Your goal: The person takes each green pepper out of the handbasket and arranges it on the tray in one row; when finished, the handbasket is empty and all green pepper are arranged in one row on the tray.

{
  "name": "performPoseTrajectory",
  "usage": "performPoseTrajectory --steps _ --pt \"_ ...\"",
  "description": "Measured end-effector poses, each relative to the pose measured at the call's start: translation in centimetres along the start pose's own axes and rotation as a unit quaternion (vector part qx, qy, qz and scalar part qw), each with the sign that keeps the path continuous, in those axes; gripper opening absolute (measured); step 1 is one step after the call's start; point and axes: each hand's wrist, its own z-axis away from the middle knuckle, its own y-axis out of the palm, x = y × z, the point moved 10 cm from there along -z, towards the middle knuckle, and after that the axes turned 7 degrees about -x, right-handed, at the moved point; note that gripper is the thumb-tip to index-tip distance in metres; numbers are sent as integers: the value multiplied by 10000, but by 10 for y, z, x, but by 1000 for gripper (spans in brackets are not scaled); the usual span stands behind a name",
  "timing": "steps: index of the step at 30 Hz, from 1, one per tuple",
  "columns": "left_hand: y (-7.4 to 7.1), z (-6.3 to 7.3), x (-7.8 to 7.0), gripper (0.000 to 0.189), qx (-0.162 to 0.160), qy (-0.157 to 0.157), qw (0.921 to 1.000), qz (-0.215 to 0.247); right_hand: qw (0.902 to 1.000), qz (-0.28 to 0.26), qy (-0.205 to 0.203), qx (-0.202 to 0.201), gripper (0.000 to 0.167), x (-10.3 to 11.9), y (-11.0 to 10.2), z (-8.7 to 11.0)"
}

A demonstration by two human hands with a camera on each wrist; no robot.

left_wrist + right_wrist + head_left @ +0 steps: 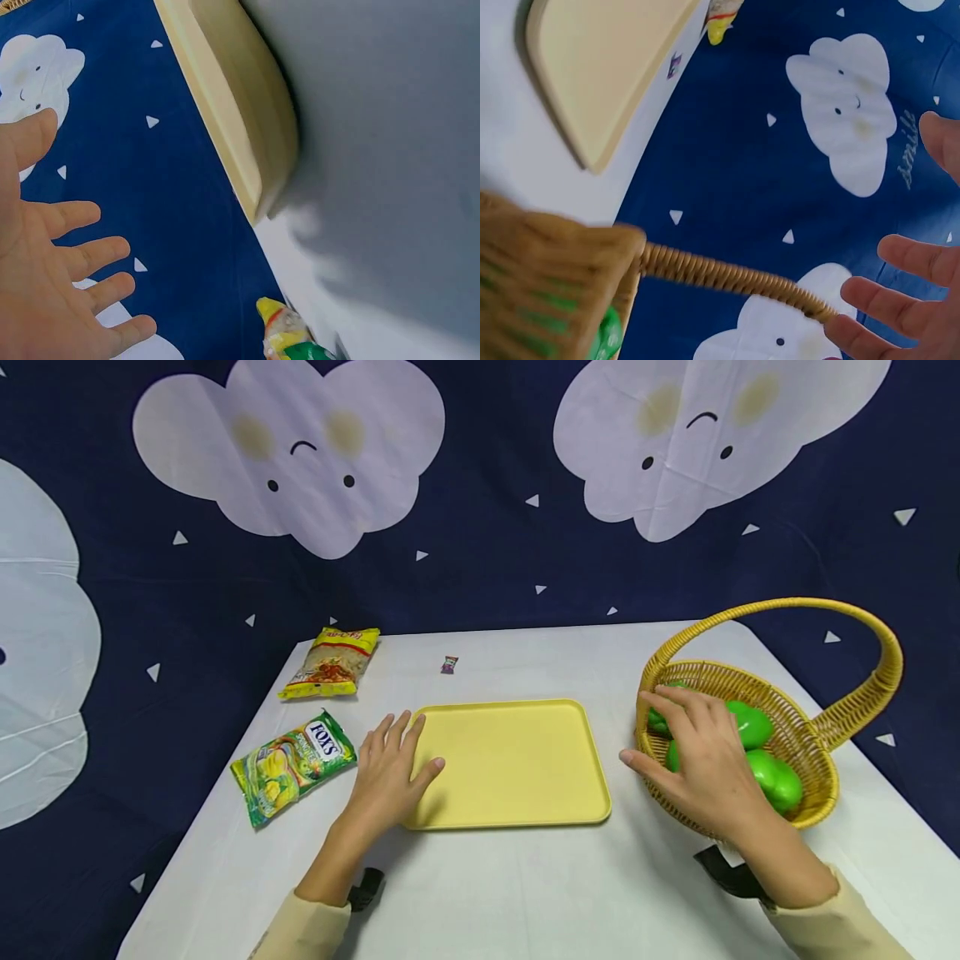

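A yellow rectangular tray (pixel 510 764) lies in the middle of the table. My left hand (pixel 390 777) hovers at its left edge, fingers spread and nothing held; the left wrist view shows the palm (pixel 45 285) bare. On the right stands a wicker basket (pixel 821 768) with a tall arched handle (pixel 795 603). Several glossy, rounded green items (pixel 776 781) lie inside, partly hidden by my right hand (pixel 708 764). That hand is over the basket's left side, fingers loosely extended and holding nothing. In the right wrist view its fingertips overlap the end of the handle (pixel 735 277).
Left of the tray lies a green FOX'S candy bag (pixel 296 766). Behind it is a yellow-and-clear snack packet (pixel 335 664). One small purple wrapped candy (pixel 449 665) sits beyond the tray. A dark blue cloth (pixel 487 585) with clouds hangs behind the white table (pixel 517 885).
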Motion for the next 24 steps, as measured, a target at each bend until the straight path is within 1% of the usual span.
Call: performPoseTrajectory --steps 6,13,16,24 --pt "0 1 13 71 51 -60 9999 127 9999 -58 54 -148 64 -16 -12 5" --pt "1 1 26 69 39 57 9998 185 9987 66 484 113 66 -41 -17 13" --pt "2 1 30 67 80 84 9996 275 9984 140 526 151 66 -51 -18 16" --pt "5 1 39 65 287 107 9976 626 9975 464 469 256 67 -69 -17 23"
